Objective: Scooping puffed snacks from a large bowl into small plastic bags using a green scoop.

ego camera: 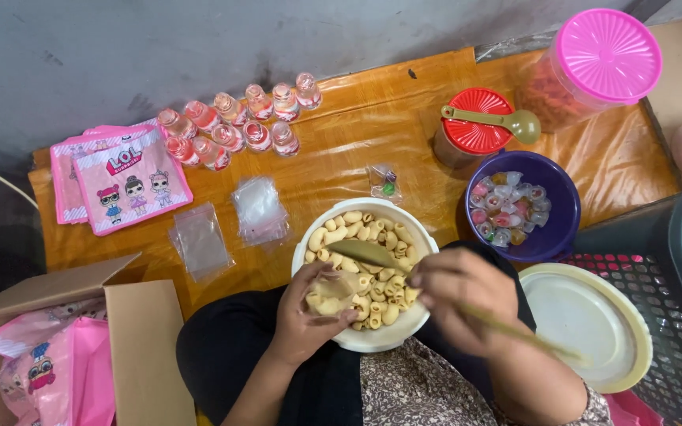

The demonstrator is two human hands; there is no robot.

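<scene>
Here, the left hand [309,315] is gripping a small filled bag [331,293] over the white bowl [372,338] of shell snacks, while the right hand [463,296], at its three o'clock, is clasping a spoon [369,252].

– How is your one camera set?

– It sits on your head and looks almost straight down over your lap at a low orange-covered table [372,134]. It faces away from you, toward the grey wall at the far edge.

– How near is it?

– Close. The white bowl [313,237] lies near the middle, your left hand [309,312] and right hand [463,296] fill the near part, and your forearms run off the near edge.

– How wide is it?

– From the cardboard box [132,339] at near left to the grey basket [672,292] on the right. With only one view, nothing overlaps.
</scene>
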